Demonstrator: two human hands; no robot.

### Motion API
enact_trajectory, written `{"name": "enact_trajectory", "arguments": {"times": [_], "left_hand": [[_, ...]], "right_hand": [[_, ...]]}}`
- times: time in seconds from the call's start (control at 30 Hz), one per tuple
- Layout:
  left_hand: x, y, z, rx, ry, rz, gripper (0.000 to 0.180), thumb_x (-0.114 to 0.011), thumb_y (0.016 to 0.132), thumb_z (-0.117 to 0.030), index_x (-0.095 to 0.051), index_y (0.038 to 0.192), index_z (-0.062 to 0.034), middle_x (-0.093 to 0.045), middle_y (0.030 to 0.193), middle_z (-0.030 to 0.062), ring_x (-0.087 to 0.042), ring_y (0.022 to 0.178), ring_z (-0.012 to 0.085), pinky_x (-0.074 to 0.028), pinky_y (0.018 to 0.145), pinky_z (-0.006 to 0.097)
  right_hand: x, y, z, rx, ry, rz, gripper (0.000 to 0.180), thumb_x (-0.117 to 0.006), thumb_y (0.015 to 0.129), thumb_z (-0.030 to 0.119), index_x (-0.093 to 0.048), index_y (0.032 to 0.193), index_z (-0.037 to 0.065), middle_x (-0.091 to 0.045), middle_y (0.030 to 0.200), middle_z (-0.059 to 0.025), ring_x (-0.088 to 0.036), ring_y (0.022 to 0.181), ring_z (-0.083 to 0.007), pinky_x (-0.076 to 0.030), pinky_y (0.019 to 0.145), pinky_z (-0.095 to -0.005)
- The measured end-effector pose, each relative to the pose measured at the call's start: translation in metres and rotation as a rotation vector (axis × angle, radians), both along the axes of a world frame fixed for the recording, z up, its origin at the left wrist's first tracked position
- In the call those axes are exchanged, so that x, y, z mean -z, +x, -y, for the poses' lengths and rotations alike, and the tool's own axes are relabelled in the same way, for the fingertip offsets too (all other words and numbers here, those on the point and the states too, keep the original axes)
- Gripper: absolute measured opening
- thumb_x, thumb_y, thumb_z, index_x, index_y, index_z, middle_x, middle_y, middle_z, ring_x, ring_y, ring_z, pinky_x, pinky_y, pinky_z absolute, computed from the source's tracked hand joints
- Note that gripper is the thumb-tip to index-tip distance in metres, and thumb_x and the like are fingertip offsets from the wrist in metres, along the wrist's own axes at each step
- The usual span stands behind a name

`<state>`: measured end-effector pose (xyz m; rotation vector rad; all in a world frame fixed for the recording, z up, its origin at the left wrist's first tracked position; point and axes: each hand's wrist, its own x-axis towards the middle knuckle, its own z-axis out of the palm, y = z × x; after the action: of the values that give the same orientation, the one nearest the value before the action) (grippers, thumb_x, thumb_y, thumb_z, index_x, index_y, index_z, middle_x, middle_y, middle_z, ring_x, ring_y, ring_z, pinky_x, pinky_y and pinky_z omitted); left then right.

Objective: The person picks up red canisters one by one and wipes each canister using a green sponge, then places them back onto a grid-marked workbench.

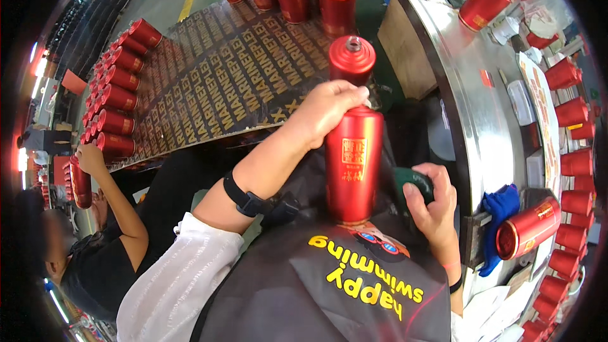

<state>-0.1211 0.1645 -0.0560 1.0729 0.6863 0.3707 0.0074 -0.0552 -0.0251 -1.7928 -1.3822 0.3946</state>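
A shiny red bottle (354,164) with gold printing stands upright in front of my dark apron. My left hand (332,104) is closed round its neck from above, so the bottle's top is mostly hidden. To the right of the bottle, my right hand (437,202) has its fingers and thumb curled about a dark green, rounded object (410,185); its kind cannot be made out. Just beyond my left hand is another red bottle (352,57) with a clear neck, at the board's edge.
More red bottles stand on the printed board (221,69), at its far end and left side. On the right, a metal bench (468,107) carries a lying red bottle (529,228), a blue cloth (500,206) and a row of red bottles. At left, a co-worker (107,247) holds a red bottle.
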Motion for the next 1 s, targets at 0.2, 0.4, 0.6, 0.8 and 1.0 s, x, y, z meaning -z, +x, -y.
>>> {"name": "enact_trajectory", "arguments": {"times": [0.2,0.4,0.6,0.8,1.0], "left_hand": [[-0.009,-0.018,-0.016,0.008,-0.152,0.243,0.028,-0.059,0.091,-0.027,-0.062,0.092,0.0012,-0.066,0.09,0.0117,-0.066,0.078,0.019,-0.055,0.075,0.034],[0.01,-0.029,-0.031,-0.072,-0.175,0.336,0.029,-0.059,0.091,-0.027,-0.059,0.098,0.0004,-0.065,0.098,0.0135,-0.064,0.086,0.0205,-0.053,0.08,0.034],[0.025,-0.029,-0.033,0.032,-0.192,0.436,0.034,-0.051,0.094,-0.036,-0.056,0.102,-0.0042,-0.06,0.114,0.0205,-0.062,0.097,0.03,-0.052,0.085,0.043],[0.02,-0.026,-0.029,0.079,-0.24,0.49,0.033,-0.052,0.094,-0.037,-0.053,0.103,-0.005,-0.061,0.111,0.0194,-0.061,0.099,0.032,-0.052,0.085,0.044],[0.014,-0.023,-0.029,-0.059,-0.304,0.421,0.031,-0.058,0.091,-0.031,-0.06,0.099,-0.0011,-0.065,0.1,0.0153,-0.065,0.088,0.0235,-0.055,0.078,0.037]], "right_hand": [[0.011,0.005,0.003,0.129,0.04,-0.127,0.032,-0.058,0.085,0.0,-0.055,0.117,0.001,-0.063,0.096,-0.0129,-0.063,0.081,-0.0177,-0.05,0.074,-0.0284],[0.029,0.002,0.003,-0.1,0.042,-0.167,0.049,-0.053,0.079,-0.014,-0.051,0.125,0.0,-0.051,0.13,-0.02,-0.055,0.117,-0.0291,-0.051,0.087,-0.0338],[0.018,-0.012,-0.005,-0.334,-0.053,-0.062,0.077,-0.076,0.066,0.001,-0.041,0.134,-0.001,-0.042,0.138,-0.021,-0.045,0.123,-0.037,-0.042,0.1,-0.0398],[0.016,-0.019,-0.015,-0.384,0.036,0.129,0.083,-0.08,0.061,0.012,-0.041,0.132,-0.004,-0.044,0.133,-0.0252,-0.048,0.117,-0.0411,-0.042,0.098,-0.0437],[0.019,-0.023,-0.023,-0.33,0.139,0.292,0.078,-0.08,0.061,0.014,-0.046,0.128,-0.003,-0.049,0.127,-0.0241,-0.052,0.11,-0.0414,-0.043,0.095,-0.0454]]}}
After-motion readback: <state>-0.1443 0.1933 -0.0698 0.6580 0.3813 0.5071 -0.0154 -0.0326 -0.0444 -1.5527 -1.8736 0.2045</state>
